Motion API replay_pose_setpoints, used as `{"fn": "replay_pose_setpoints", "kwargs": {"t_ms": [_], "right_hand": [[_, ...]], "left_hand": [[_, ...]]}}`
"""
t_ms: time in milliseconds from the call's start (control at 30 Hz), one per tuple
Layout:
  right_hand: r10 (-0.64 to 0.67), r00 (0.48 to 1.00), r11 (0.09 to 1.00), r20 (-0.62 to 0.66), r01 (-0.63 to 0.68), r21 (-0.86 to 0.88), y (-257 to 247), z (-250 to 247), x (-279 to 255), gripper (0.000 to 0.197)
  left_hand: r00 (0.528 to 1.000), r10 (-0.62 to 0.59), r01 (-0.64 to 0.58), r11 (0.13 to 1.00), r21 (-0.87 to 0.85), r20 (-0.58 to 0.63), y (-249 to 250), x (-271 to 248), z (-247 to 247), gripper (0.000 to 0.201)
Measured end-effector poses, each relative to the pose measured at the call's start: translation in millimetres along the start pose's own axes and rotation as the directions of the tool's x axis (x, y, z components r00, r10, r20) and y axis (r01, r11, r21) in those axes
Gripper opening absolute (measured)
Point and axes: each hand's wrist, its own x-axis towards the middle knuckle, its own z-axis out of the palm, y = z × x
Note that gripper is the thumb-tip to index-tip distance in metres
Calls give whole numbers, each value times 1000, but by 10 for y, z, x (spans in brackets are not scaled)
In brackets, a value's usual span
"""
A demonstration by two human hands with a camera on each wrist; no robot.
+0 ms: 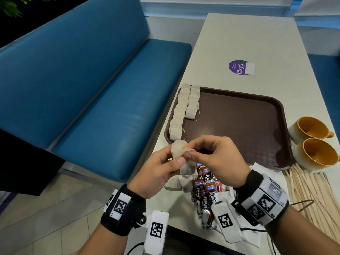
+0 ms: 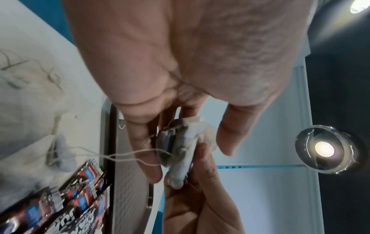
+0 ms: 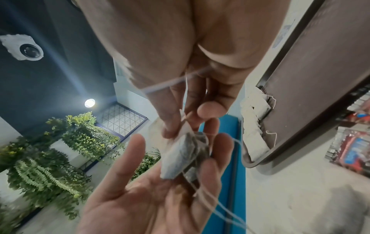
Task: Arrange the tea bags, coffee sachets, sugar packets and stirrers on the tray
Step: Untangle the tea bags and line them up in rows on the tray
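Observation:
Both hands meet just above the near left corner of the brown tray [image 1: 239,126], holding one pale tea bag [image 1: 177,150] between them. My left hand [image 1: 176,159] grips its lower part with the thumb on top. My right hand [image 1: 189,152] pinches its upper corner, and thin strings trail from the tea bag [image 3: 184,155]. Two rows of tea bags [image 1: 185,109] lie along the tray's left side. Under my hands are loose tea bags [image 1: 184,183], red-black coffee sachets [image 1: 205,184] and white sugar packets [image 1: 250,236]. Wooden stirrers [image 1: 311,194] lie at the right.
Two orange-lined cups [image 1: 312,142] stand right of the tray, close to the stirrers. A purple sticker [image 1: 239,68] marks the far tabletop. A blue bench [image 1: 92,89] runs along the table's left edge. Most of the tray's floor is bare.

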Motion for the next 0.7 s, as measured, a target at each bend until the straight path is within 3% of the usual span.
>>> {"fn": "replay_pose_setpoints", "kwargs": {"t_ms": [200,333,500,700], "right_hand": [[30,997,994,-78,-38,-98,100,-13,43,23],[55,991,986,-122,-73,-147,175,-36,71,20],[60,989,976,-138,-87,-198,149,-202,232,13],[60,977,972,-205,-104,-211,132,-483,728,10]], "left_hand": [[989,-45,48,999,17,-137,-74,39,18,39],[983,-81,72,996,-56,-164,-91,43,20,36],[946,-120,89,990,-113,-302,-143,90,-79,26],[923,-111,79,992,-100,-369,-200,179,-246,39]]}}
